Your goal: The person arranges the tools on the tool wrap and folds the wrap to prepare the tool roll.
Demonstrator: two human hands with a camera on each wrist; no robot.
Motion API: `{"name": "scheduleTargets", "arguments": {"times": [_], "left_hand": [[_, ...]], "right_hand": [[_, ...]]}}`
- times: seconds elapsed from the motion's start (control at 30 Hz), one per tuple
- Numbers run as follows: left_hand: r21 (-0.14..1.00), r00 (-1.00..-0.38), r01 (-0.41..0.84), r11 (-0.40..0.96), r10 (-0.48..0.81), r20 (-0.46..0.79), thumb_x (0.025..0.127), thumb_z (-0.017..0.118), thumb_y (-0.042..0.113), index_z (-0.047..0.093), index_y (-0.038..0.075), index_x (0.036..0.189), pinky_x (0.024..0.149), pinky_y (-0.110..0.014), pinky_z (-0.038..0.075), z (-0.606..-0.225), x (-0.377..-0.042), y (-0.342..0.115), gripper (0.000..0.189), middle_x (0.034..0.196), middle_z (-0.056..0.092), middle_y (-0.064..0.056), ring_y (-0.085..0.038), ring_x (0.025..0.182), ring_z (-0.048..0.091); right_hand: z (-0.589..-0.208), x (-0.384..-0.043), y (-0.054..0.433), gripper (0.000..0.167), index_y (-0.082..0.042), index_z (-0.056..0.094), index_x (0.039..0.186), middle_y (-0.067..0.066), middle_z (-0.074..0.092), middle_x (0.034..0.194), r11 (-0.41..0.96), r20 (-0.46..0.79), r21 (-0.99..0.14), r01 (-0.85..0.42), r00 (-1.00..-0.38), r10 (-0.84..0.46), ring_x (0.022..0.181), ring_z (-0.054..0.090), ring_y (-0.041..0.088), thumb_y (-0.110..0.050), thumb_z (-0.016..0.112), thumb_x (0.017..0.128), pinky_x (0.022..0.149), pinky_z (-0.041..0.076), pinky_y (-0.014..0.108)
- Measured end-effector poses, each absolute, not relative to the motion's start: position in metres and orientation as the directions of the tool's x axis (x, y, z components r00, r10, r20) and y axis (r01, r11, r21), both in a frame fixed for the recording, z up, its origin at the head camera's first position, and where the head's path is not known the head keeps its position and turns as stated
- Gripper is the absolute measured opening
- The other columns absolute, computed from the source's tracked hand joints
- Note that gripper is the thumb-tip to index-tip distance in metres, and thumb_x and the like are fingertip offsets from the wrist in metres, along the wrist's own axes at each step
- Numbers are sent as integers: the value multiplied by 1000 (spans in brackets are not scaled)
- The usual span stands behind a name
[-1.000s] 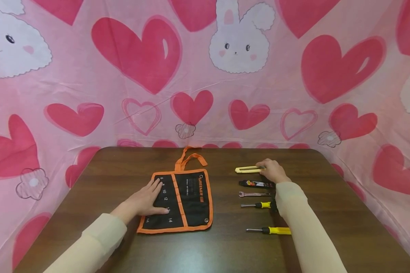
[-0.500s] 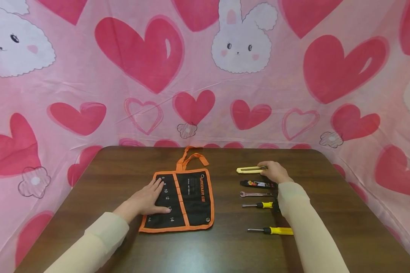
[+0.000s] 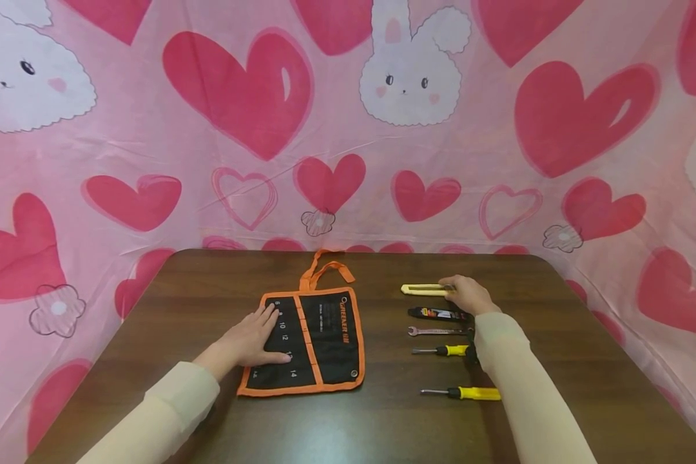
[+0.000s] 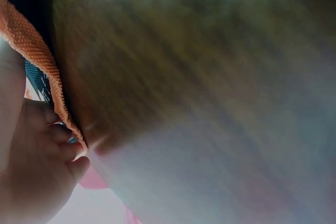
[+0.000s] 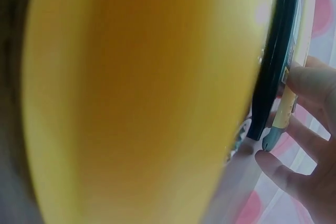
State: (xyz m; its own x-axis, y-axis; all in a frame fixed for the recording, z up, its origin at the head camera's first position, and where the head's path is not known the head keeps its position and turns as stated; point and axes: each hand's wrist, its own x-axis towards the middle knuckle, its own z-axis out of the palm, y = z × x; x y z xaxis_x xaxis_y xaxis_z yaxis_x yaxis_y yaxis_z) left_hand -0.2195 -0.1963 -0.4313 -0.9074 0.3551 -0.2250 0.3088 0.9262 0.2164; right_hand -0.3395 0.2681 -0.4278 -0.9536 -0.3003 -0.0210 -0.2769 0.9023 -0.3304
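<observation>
My left hand (image 3: 246, 341) rests with fingers spread on the left half of a black tool roll (image 3: 330, 338) with orange trim, printed with sizes. In the left wrist view its fingers (image 4: 44, 145) lie by the orange edge. At the far right of the table, my right hand (image 3: 470, 295) grips one end of a pale yellow utility knife (image 3: 420, 289). The right wrist view has thumb and fingers around that knife (image 5: 286, 106), beside a slim black tool (image 5: 270, 77). A big blurred yellow handle (image 5: 142, 98) fills most of this view.
Below the knife lie a black labelled tool (image 3: 432, 313), an open-end wrench (image 3: 435, 331) and two yellow-handled screwdrivers, a shorter one (image 3: 454, 350) and a longer one (image 3: 478, 393). An orange strap (image 3: 333, 265) extends behind the roll. A heart-patterned cloth (image 3: 325, 129) hangs behind the table (image 3: 348, 425).
The head view has shifted slightly. My right hand and forearm have edged a little to the right, still at the knife's end; the left hand stays on the roll.
</observation>
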Motion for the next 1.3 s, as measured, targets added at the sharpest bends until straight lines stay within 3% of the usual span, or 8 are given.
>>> {"name": "scheduleTargets", "arguments": {"times": [0.63,1.03,1.3], "left_hand": [[214,-900,337,917,381,-212,72,58,70,27,-7,140,105,-52,18,-430,-218,-196,108,146,20,-25,-40,134,16],[212,-902,325,922,369,-224,72,59,69,26,-6,141,105,-51,19,-428,-217,-195,108,146,21,-25,-39,134,17],[214,-902,323,922,369,-224,72,58,70,25,-7,141,105,-51,19,-429,-218,-195,108,146,20,-25,-39,134,16]], "right_hand": [[-404,-325,247,35,-9,61,119,11,59,115,851,142,-260,-456,-890,-433,94,56,30,-13,67,85,73,48,52],[-387,-309,215,37,-13,63,118,8,61,114,807,192,-199,-557,-829,-525,98,56,30,-19,70,83,73,48,51],[-378,-294,201,39,-13,63,119,7,61,114,773,203,-196,-603,-796,-570,94,58,25,-21,71,82,67,50,42]]}}
